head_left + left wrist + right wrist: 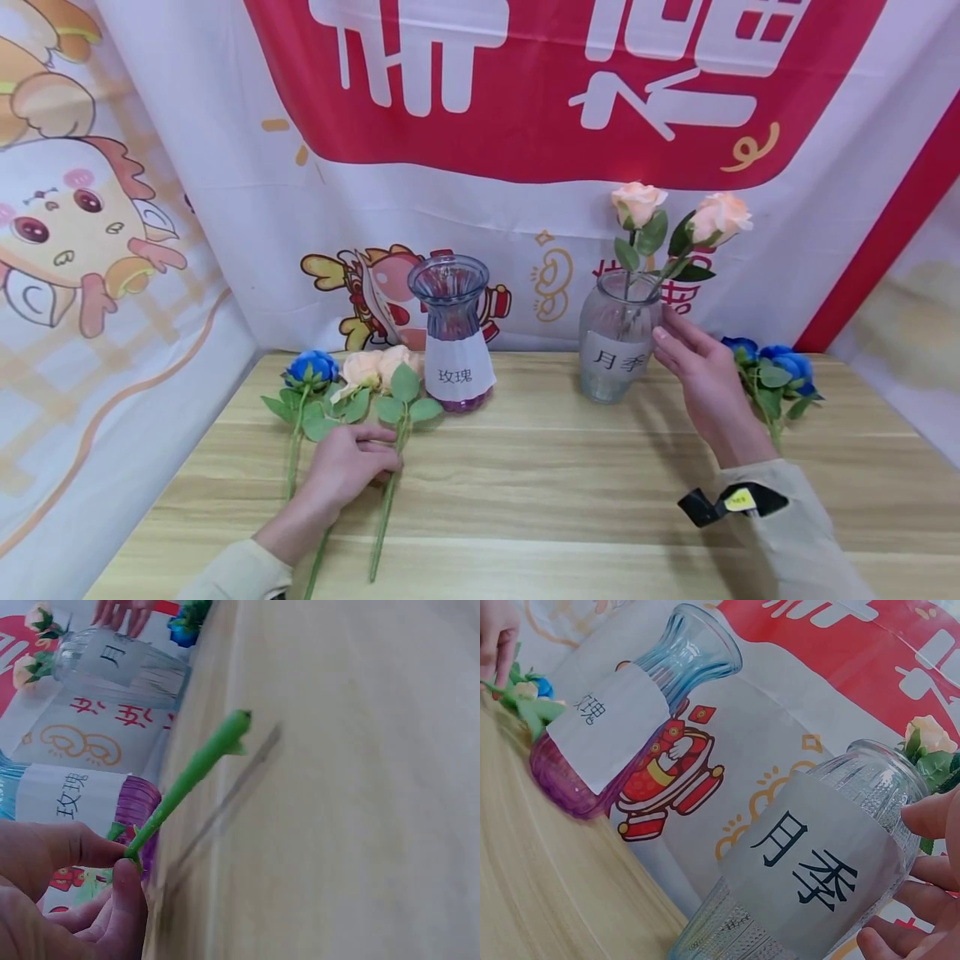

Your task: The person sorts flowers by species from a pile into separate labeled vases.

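Note:
My left hand (352,462) pinches the green stem (191,776) of a peach rose (393,362) between thumb and forefinger. The stem's cut end points toward the near edge, with its shadow on the table beside it. With fairly straight fingers, my right hand (697,375) touches the right side of a clear glass vase (862,780) labelled 月季. Two peach roses (637,204) stand in that vase, leaning right. Just beyond my left hand is a blue-and-purple vase (450,300) with a 玫瑰 label.
A blue rose (311,367) and another peach rose (360,368) lie left of the purple vase. More blue roses (787,371) lie beyond my right wrist. Behind the wooden table (540,500) hangs a printed cloth (525,225).

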Demonstrator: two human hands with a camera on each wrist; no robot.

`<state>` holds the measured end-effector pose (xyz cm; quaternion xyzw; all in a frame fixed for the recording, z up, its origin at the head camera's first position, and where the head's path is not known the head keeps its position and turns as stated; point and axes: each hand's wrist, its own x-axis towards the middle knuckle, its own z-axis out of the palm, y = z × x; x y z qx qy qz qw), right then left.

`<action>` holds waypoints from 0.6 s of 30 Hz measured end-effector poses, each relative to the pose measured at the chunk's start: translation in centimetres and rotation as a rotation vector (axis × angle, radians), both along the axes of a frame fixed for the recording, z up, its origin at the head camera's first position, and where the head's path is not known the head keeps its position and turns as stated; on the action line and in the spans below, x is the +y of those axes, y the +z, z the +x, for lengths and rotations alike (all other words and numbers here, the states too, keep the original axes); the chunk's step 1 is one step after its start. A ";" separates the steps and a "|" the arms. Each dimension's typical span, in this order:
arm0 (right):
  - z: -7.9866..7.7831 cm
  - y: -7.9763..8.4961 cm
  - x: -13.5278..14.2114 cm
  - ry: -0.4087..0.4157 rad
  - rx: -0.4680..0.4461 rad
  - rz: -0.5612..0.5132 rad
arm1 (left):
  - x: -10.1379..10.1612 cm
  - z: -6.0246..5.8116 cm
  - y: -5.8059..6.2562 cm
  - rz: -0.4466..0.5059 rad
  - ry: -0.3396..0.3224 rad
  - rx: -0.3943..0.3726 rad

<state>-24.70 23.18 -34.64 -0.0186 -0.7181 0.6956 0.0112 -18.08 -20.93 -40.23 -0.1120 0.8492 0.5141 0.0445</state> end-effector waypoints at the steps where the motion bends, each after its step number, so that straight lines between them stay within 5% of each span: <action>1: 0.0 0.0 0.0 0.000 0.000 0.002 | 0.0 0.0 0.1 0.048 0.004 -0.006; 11: 0.1 0.1 0.0 0.007 0.000 0.005 | 1.7 -0.9 3.3 0.478 0.061 0.050; 18: 0.0 0.0 0.0 0.003 0.003 0.013 | 4.8 -2.3 5.0 0.725 0.213 0.155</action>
